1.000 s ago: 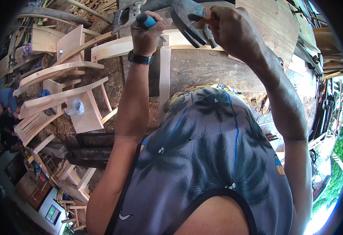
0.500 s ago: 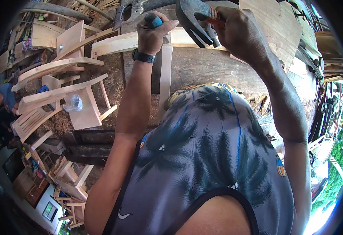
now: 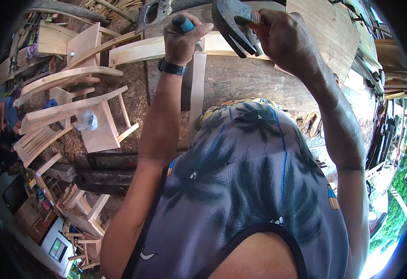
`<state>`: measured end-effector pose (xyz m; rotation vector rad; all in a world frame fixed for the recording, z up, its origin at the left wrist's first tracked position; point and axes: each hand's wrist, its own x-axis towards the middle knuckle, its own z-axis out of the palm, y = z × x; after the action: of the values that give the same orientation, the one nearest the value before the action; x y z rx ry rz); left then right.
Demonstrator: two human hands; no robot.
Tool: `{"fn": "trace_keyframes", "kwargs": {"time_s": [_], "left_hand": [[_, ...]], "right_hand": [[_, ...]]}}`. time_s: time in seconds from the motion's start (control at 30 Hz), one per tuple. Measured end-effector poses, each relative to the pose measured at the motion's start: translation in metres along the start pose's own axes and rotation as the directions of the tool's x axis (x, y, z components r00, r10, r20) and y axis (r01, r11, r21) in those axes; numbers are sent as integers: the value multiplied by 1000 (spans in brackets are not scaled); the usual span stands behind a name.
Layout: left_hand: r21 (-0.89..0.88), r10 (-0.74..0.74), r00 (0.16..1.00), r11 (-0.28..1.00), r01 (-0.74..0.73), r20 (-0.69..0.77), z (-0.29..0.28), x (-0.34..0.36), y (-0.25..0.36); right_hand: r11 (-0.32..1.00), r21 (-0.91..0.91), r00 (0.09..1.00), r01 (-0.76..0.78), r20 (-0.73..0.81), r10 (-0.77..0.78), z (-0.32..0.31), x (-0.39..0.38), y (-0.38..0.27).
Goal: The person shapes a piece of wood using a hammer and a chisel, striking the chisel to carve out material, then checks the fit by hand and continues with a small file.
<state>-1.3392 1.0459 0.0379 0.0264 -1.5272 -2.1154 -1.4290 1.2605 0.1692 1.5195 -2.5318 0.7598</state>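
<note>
My left hand [image 3: 185, 44] is wrapped round the upright blue-and-black handle of a chisel [image 3: 183, 24]; its blade is mostly hidden below the fist. Under that hand runs a pale curved wooden piece [image 3: 140, 49], and a second pale wooden bar [image 3: 197, 86] meets it from nearer my body. In my right hand [image 3: 285, 39] is a claw hammer [image 3: 226, 23], gripped by its orange handle. The hammer head hangs in the air to the right of the chisel, apart from it, with the claw toward me.
A worn wooden bench [image 3: 250, 76] lies beneath the work, with a handsaw [image 3: 159, 11] at its far side. Unfinished chair frames [image 3: 73, 109] crowd the left, one bearing a clear plastic bag [image 3: 88, 121]. A plywood sheet [image 3: 324, 28] covers the far right. Another person [image 3: 5, 114] is at the far left.
The hammer has shifted slightly to the right and down. My left hand keeps its hold on the chisel, almost unmoved.
</note>
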Motion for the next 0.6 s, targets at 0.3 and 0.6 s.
{"fn": "trace_keyframes", "kwargs": {"time_s": [0.3, 0.6], "left_hand": [[-6, 30, 999, 1000, -30, -23, -1, 0, -1], [166, -3, 999, 986, 10, -40, 5, -13, 0]], "right_hand": [[996, -62, 995, -69, 65, 73, -3, 0, -2], [992, 87, 993, -97, 69, 91, -24, 21, -31]]}}
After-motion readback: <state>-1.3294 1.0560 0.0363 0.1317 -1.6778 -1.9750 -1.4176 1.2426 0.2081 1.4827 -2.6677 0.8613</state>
